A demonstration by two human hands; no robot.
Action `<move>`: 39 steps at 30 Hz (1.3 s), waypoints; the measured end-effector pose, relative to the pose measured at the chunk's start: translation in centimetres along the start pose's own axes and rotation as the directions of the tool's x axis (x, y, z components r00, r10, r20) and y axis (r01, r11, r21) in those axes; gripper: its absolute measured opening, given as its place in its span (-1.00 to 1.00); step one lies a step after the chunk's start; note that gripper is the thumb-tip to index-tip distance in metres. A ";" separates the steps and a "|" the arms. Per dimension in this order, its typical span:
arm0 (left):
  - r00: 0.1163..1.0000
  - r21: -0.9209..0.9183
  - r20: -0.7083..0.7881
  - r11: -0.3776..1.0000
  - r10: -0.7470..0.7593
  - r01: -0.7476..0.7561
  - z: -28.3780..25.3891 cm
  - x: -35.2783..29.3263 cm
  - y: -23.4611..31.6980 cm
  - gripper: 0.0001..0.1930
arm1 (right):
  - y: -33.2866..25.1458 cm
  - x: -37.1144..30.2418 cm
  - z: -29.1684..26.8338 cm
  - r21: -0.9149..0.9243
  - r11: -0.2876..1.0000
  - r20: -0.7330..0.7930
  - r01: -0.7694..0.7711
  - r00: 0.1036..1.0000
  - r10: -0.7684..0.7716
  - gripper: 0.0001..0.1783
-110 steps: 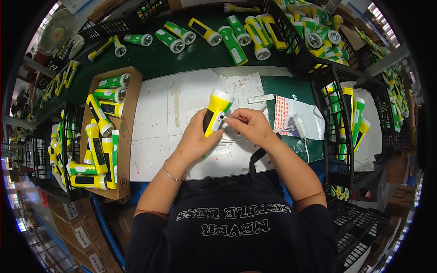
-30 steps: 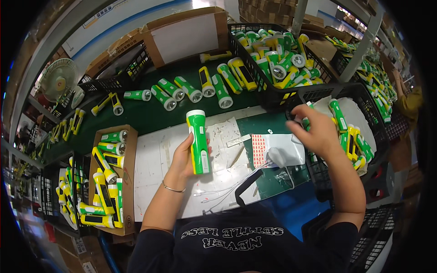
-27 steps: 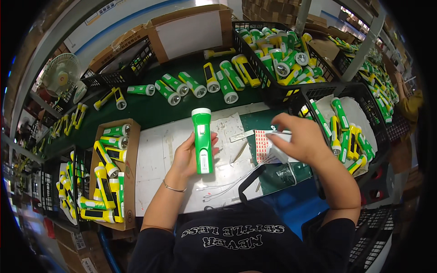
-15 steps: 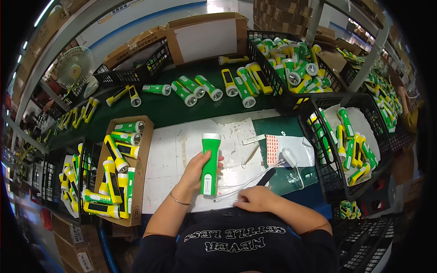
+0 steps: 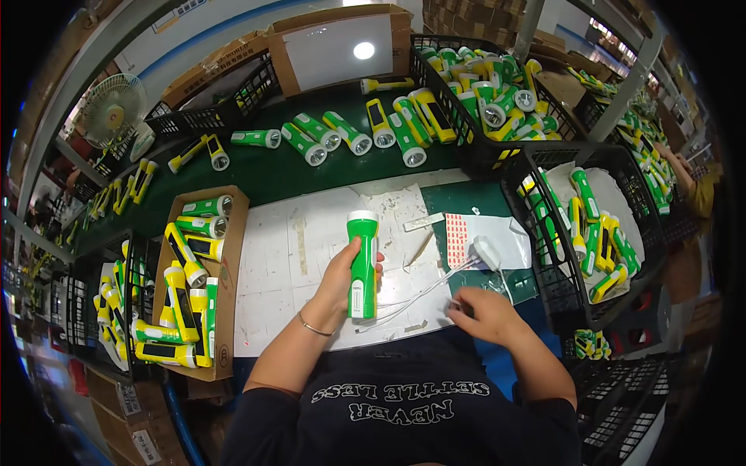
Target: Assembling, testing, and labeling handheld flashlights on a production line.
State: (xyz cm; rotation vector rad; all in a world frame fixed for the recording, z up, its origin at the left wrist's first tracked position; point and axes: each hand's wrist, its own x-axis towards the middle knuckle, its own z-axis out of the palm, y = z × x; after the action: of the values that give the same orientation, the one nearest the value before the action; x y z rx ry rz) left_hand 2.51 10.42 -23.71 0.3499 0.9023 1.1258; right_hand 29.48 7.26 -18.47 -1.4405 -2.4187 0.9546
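My left hand [image 5: 342,272] is wrapped round a green flashlight [image 5: 363,264] with a white head and a yellow edge, held upright over the white work sheet [image 5: 272,256], its head pointing away from me. A round spot of light [image 5: 364,50] shines on the white panel inside the cardboard box across the table. To the right, my right hand [image 5: 483,314] hovers near the table's front edge with its fingers curled in. Whether anything sits in those fingers is hidden. White cables [image 5: 412,304] and a white plug adapter [image 5: 487,252] lie close to it.
Several flashlights [image 5: 311,144] lie in a row on the green table. A cardboard tray [image 5: 225,311] of them stands left, black crates [image 5: 528,167] of them right. A red-dotted sticker sheet [image 5: 457,241] lies beside the adapter. Another person's arm [image 5: 680,175] shows far right.
A light spot has appeared on the white panel. My right hand has moved right and up from the table's front edge. The flashlight stays in my left hand, turned slightly.
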 end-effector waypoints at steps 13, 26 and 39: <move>0.960 0.324 0.088 0.904 0.264 -0.278 0.8 -1.8 -0.5 -0.68 | -5.4 8.2 3.5 -0.417 0.785 -0.212 0.457 0.792 -0.573 -0.87; 0.948 0.098 0.104 0.946 0.300 -0.310 -1.1 -1.3 1.2 -0.59 | -6.1 6.2 5.9 -0.172 0.675 -0.046 0.718 0.678 -0.733 -0.73; 0.899 0.746 0.296 0.510 0.322 -0.429 -0.9 -3.4 1.2 -0.51 | -2.3 11.4 1.8 0.515 0.840 -0.138 0.169 0.984 -0.113 -0.68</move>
State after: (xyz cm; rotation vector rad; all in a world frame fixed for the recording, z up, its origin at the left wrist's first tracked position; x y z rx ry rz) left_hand 0.61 7.78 -22.01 1.4284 1.2337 1.0034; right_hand 21.12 15.24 -20.50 -1.0633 -1.9347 1.3334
